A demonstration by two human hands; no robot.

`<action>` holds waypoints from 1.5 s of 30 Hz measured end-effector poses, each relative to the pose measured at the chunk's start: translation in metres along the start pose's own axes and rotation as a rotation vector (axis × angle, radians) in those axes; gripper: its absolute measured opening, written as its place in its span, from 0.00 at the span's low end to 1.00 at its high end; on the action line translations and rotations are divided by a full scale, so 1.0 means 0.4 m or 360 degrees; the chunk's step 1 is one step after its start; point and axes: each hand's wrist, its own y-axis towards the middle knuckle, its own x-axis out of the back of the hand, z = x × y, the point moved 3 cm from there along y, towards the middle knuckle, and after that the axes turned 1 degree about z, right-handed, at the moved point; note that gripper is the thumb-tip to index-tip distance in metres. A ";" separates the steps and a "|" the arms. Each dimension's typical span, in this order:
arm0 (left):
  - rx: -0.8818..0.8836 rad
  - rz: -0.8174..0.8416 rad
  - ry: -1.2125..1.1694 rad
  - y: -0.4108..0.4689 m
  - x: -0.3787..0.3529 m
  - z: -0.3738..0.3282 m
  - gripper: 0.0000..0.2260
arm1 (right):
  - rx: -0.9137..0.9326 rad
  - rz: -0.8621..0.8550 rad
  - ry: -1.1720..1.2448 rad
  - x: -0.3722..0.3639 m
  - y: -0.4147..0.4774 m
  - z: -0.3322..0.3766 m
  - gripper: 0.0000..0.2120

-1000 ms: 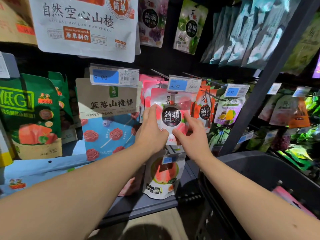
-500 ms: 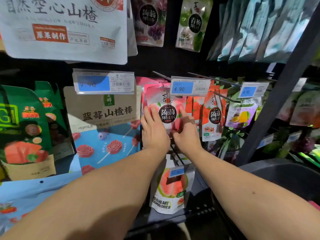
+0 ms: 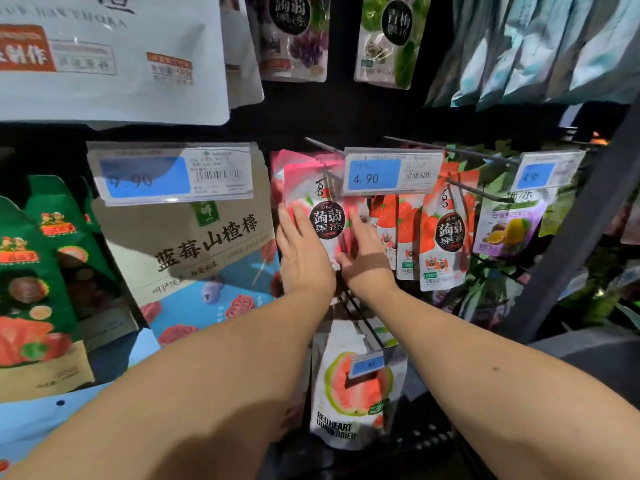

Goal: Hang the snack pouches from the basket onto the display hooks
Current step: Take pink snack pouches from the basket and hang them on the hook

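Light falls from above and the near side, bright on the big white pouch (image 3: pixel 110 74) upper left, whose print is washed out and smeared. The back panel (image 3: pixel 311 112) and the lower right corner lie dim. A shadow crosses the 9.90 price tag (image 3: pixel 169 174). Sharpest is the pink jelly pouch (image 3: pixel 325 220) in the middle; the pale blue pouches (image 3: pixel 536 46) upper right blur, and the dark upright post (image 3: pixel 588 216) leans with wide-angle distortion

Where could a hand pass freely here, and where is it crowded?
Free: the dark band between purple pouch and 4.90 price tag; the gap between green pouch and pale blue packs. Crowded: red pouches beside the pink pouch that left hand and right hand press.
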 end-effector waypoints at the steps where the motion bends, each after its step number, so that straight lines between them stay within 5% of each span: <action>1: 0.0022 0.0007 -0.0006 0.001 0.000 -0.003 0.50 | -0.0032 0.0034 -0.0056 -0.002 0.003 0.000 0.39; 10: 0.0053 0.0061 -0.0124 -0.090 0.046 -0.046 0.53 | -0.0191 0.0171 -0.0139 0.061 -0.091 0.070 0.40; 18: -0.0083 0.0215 -0.0176 -0.248 0.155 -0.078 0.32 | -0.0247 0.0338 -0.0446 0.195 -0.297 0.152 0.26; 26: -0.0176 0.0759 -0.0434 -0.492 0.201 -0.133 0.17 | -0.0449 0.0404 -0.0705 0.399 -0.555 0.210 0.26; 32: -0.0505 0.1056 -0.0359 -0.644 0.250 -0.236 0.09 | -0.0645 0.0466 -0.1082 0.603 -0.735 0.291 0.24; 45: -0.1079 0.1597 -0.0108 -0.790 0.032 -0.510 0.07 | -0.1249 0.0332 -0.1145 0.860 -1.020 0.098 0.20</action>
